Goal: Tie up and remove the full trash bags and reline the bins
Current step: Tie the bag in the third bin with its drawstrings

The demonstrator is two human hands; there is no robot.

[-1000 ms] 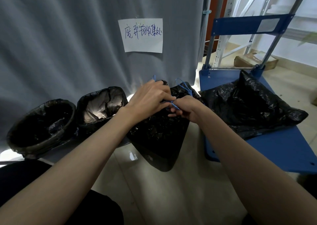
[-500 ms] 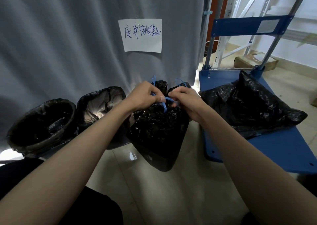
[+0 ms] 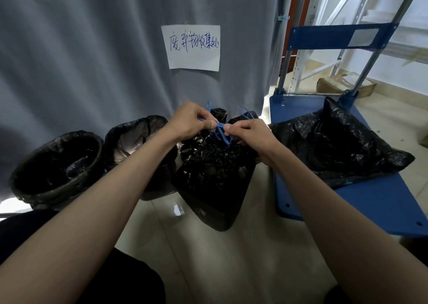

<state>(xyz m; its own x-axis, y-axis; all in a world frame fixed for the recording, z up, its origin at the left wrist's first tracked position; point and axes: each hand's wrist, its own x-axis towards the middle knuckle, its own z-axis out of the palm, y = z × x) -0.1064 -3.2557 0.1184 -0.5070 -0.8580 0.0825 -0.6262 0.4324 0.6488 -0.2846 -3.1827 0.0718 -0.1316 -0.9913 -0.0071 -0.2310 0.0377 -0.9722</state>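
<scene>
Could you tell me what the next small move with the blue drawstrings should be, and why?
Probably pull the two hands apart to cinch the knot: the left hand and right hand each pinch the blue drawstrings above the full black bag, and the strands between them look slack.

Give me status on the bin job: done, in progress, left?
Done: one black bag already lies on the blue cart; two bins, far left and next to it, hold liners. In hand: left hand and right hand pinch the blue drawstrings of the bag on the floor. Left: finish the knot, move it to the cart.
</scene>
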